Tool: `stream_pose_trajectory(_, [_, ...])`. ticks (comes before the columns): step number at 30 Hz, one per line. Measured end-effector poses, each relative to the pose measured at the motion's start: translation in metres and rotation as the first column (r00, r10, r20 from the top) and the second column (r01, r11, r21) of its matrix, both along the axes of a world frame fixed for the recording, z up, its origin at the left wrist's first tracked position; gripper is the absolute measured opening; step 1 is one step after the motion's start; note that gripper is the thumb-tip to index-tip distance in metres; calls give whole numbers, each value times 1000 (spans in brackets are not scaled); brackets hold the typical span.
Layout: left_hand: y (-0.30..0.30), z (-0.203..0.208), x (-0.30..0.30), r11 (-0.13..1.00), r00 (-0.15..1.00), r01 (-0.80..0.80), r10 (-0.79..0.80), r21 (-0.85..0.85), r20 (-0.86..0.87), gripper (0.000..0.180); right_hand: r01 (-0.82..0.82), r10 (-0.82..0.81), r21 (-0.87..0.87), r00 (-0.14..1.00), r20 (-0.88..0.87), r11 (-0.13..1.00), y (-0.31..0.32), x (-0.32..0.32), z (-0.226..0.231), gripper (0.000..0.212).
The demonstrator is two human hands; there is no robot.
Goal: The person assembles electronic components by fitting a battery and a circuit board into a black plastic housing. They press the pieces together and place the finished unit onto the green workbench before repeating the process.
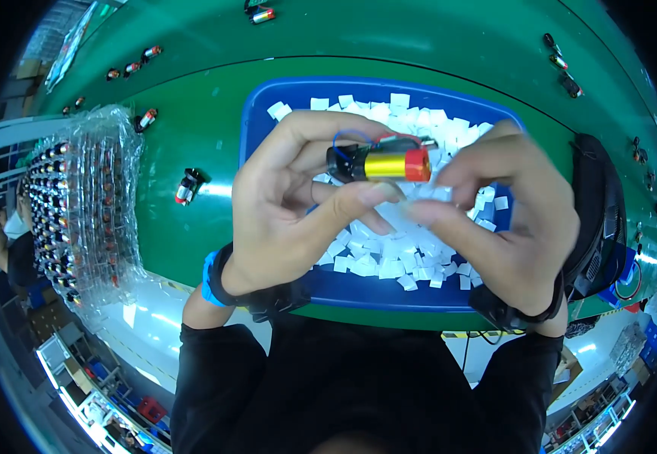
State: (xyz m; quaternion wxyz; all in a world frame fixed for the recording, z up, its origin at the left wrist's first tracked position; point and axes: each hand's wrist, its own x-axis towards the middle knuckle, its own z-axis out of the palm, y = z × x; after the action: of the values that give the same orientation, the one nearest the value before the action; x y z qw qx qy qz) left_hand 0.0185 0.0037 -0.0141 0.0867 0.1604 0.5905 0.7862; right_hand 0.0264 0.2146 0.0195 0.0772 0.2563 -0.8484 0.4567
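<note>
Far left, a plastic-wrapped stack [109,204] glinted, rows of small cylinders [56,212] showing along its side! To its right on the green table [192,136] lay one loose cylinder [185,189], red and black. Next, the left hand [291,197], blue band [209,280] at its wrist, and what a grip: thumb on the near side, fingers curled round, clamped on the yellow cylinder [385,165]! That piece hung over the blue bin [374,293], between the hands, black cap left, red end right. White squares [393,268] littered the bin below. Then the right hand [518,219], a blur, thumb and forefinger near that red end; whether they met or pinched anything, I couldn't tell. Farther right sat a black bag [597,219].
</note>
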Motion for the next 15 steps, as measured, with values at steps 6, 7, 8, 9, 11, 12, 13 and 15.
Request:
stream_pose_trajectory(6, [-6,-6,-3,948,940,-24,-87,-317,-330,39,11,34,-276,987,155,961,-7,2,-15,27])
stream_pose_trajectory(7, [-4,-8,-1,955,935,-60,-48,-292,-350,39,17,19,-260,991,133,966,-8,3,-15,25])
stream_pose_trajectory(8, [-3,-10,0,958,929,-101,-5,-267,-371,40,18,10,-246,994,110,969,-8,2,-16,24])
stream_pose_trajectory(9, [-3,-11,-1,960,920,-142,38,-241,-390,40,19,1,-231,996,86,973,-9,2,-16,22])
stream_pose_trajectory(11, [-1,-10,-3,935,881,-194,33,-297,-472,40,24,1,-238,995,103,971,-10,2,-19,20])
stream_pose_trajectory(12, [-1,-9,-4,905,835,-254,27,-341,-549,40,25,5,-240,993,122,970,-10,2,-21,17])
stream_pose_trajectory(13, [-1,-8,-4,871,784,-315,14,-377,-621,41,26,8,-242,990,141,970,-10,3,-21,15])
stream_pose_trajectory(15, [-1,-8,-4,864,771,-321,0,-389,-637,41,22,9,-239,992,128,971,-10,3,-21,15])
